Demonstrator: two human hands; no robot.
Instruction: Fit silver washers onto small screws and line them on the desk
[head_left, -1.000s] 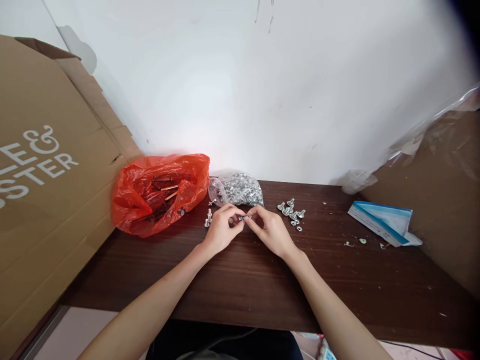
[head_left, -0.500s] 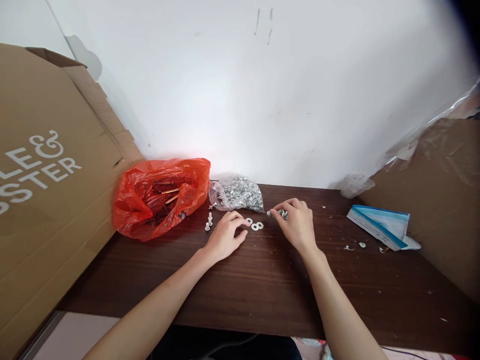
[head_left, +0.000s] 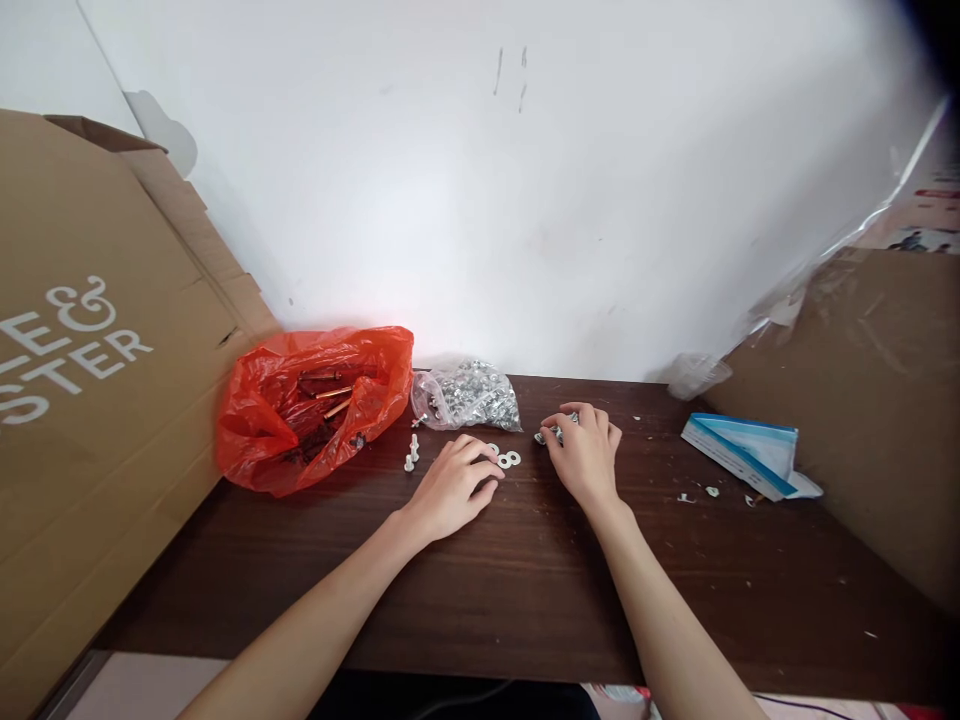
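Note:
Several flat washers [head_left: 513, 459] lie on the dark wooden table. My left hand [head_left: 455, 487] rests beside them, its fingertips at the nearest washer, fingers curved and apart, holding nothing that I can see. My right hand [head_left: 586, 450] is over a small heap of silvery metal pieces [head_left: 541, 437], fingers bent and spread, touching it. The palm hides most of that heap, so the kind of piece is not clear. Left of my left hand, two light-coloured bolt-like fasteners [head_left: 411, 455] stand on the table. Behind the washers is a clear plastic bag of small metal parts [head_left: 480, 393].
At the left, a red plastic bag [head_left: 247, 430] holds long metal rods, next to a large cardboard box [head_left: 90, 440]. A blue and white packet [head_left: 742, 452] and paper scraps [head_left: 712, 491] lie to the right. A crumpled clear plastic cup [head_left: 697, 373] stands near the white wall [head_left: 450, 200].
My right hand has gone from a pinch at the heap's left side to spread fingers over the heap. My left fingers now cover more of the washers. The whole view has shifted slightly.

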